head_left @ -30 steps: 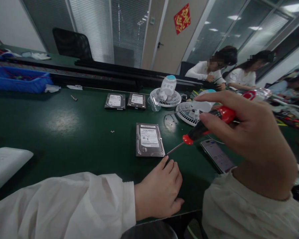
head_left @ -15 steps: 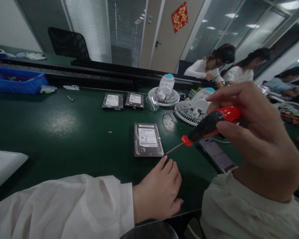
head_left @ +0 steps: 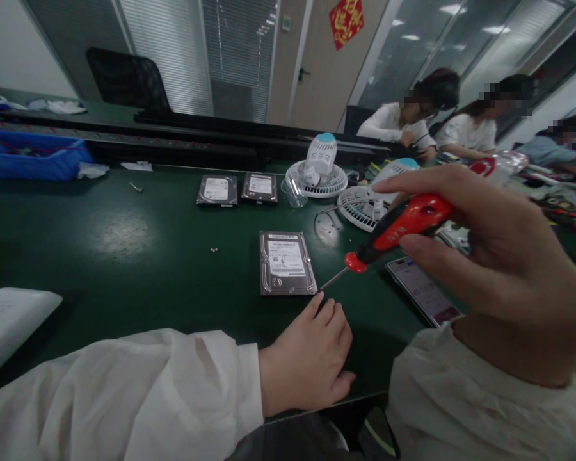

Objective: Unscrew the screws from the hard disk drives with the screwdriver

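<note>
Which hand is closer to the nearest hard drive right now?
Left. The left hand lies just before the near right corner of the hard drive; the right hand is raised farther right, holding a screwdriver.

A drive (head_left: 287,262) lies mid-table (head_left: 125,243). The left hand (head_left: 307,358) rests flat before the drive's near right corner. The screwdriver (head_left: 393,234) tip is at that corner, its handle up to the right in the right hand (head_left: 499,256). A phone (head_left: 425,291) lies right of the drive, below the screwdriver. Behind, a second drive (head_left: 217,190) and a third drive (head_left: 260,187) lie side by side, with a far fan (head_left: 317,173) and a near fan (head_left: 365,208) to their right.
</note>
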`<state>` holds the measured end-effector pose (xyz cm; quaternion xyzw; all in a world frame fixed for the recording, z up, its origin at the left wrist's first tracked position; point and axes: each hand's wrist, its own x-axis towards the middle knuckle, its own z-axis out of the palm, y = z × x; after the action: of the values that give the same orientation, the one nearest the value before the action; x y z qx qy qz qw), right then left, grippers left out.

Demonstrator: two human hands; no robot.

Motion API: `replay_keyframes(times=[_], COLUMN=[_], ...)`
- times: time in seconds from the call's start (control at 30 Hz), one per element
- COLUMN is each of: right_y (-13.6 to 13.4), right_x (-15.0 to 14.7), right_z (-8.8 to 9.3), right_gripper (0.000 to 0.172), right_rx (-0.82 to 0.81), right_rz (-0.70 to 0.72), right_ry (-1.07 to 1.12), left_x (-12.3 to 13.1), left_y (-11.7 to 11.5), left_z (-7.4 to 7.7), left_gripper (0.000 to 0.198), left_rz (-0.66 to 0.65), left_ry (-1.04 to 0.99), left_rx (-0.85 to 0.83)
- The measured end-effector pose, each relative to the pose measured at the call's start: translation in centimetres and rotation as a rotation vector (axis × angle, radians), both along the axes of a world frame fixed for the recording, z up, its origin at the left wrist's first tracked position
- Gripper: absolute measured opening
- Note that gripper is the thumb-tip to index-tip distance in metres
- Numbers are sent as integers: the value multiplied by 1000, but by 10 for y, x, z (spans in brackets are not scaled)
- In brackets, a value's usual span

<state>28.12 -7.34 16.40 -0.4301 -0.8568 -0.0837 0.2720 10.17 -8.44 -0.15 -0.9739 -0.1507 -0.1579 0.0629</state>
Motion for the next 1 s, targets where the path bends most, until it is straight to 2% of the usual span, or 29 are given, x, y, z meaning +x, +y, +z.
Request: replay_keyframes(times=[0.17, 0.23, 0.33, 0.4, 0.53, 0.6, 0.7, 0.87, 1.0], right_y=[3, 3, 4, 5, 8, 9, 10, 10, 9], right_x=[-4, -4, -2, -1, -2, -1, 0, 1, 3], right_z=[-4, -4, -4, -4, -6, -6, -7, -10, -11], right_gripper=[29, 27, 40, 41, 32, 32, 44, 33, 40], right_rx=[144, 122, 32, 48, 181, 146, 66, 155, 72], right_rz=[-218, -170, -50, -75, -223, -165, -41, -196, -56], right_ry=[7, 32, 73, 80, 44, 62, 105, 101, 145], left_x=[0, 0, 0, 0, 0, 1, 1, 2, 2], left_y=[0, 0, 0, 0, 0, -1, -1, -1, -2], left_z=[-1, -1, -1, -1, 0, 0, 0, -1, -1], left_gripper=[68, 68, 69, 69, 69, 68, 68, 68, 68], left_rz=[3, 4, 5, 6, 11, 8, 3, 9, 9], left_ry=[-5, -1, 8, 12, 8, -2, -14, -22, -13], left_rx=[6, 10, 10, 9, 4, 0, -5, 2, 7])
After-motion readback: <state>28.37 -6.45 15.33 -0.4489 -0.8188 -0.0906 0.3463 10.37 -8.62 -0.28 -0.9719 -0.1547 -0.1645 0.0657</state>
